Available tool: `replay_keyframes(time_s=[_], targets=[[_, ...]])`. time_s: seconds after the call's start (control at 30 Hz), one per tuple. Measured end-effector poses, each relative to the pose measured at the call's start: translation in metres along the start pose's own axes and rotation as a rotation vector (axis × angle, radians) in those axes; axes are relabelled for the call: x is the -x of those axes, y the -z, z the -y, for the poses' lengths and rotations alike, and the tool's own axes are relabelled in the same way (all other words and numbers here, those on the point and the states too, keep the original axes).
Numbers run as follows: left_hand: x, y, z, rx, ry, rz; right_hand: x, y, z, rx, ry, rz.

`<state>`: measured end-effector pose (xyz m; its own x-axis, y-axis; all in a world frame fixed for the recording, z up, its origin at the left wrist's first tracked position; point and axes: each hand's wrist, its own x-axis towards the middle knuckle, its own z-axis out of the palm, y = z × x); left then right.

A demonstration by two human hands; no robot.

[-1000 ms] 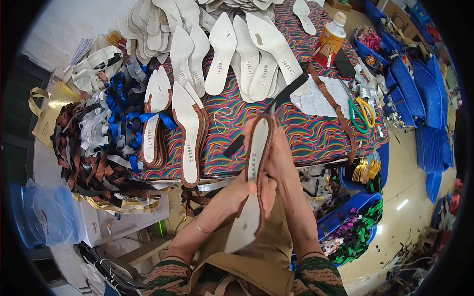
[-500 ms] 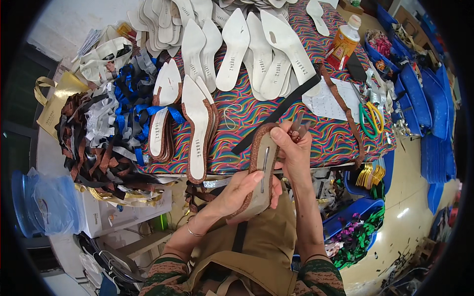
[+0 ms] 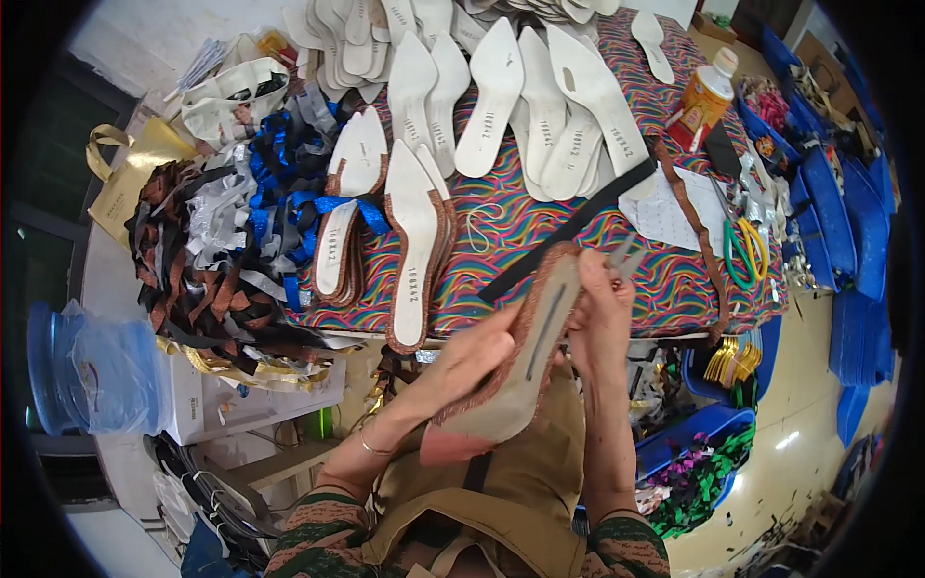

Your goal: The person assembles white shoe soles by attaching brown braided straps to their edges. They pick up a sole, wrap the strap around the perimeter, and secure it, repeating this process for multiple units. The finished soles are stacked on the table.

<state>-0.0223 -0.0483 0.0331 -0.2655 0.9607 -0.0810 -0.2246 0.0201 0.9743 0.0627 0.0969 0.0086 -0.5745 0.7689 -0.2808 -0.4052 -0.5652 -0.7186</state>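
Observation:
Over my lap, above the brown apron (image 3: 414, 482), I hold an insole (image 3: 528, 361) with its grey-beige underside up. Brown glittery trim runs round its edge, a dark slot lies along its middle, and its lower end is pinkish. My left hand (image 3: 474, 354) grips its left edge, fingers partly hidden beneath. At its upper end my right hand (image 3: 599, 306) pinches the rim; a small pointed metal tool (image 3: 631, 256), perhaps snips, sticks out from the same hand. Trimmed white insoles (image 3: 412, 279) lie on the patterned table just beyond my left hand.
Untrimmed white insoles (image 3: 491, 101) cover the back of the table (image 3: 568, 236). A black strip (image 3: 568, 231), brown strip (image 3: 696, 217), scissors (image 3: 744, 249) and orange-labelled bottle (image 3: 703, 101) lie or stand rightward. Ribbon scraps (image 3: 207, 222) heap at left; blue bins (image 3: 694, 438) sit at right.
The insole has tilted further, its upper end leaning right and more of its pinkish lower end showing. My right hand has shifted a little right and down, and the whole view has shifted slightly.

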Motion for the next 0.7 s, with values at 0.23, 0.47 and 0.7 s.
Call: replay_keyframes(time_s=[0.23,0.47,0.7], targets=[[0.0,0.051,-0.013,-0.728,-0.65,-0.083,0.016,0.0,-0.026,0.008,-0.303,0.074],[0.013,0.082,-0.013,-0.213,-0.007,-0.764,0.013,0.024,-0.01,0.468,0.079,0.133],[-0.005,0.076,0.02,-1.11,-0.324,-0.963,-0.07,0.051,0.062,0.988,0.782,-0.092]])
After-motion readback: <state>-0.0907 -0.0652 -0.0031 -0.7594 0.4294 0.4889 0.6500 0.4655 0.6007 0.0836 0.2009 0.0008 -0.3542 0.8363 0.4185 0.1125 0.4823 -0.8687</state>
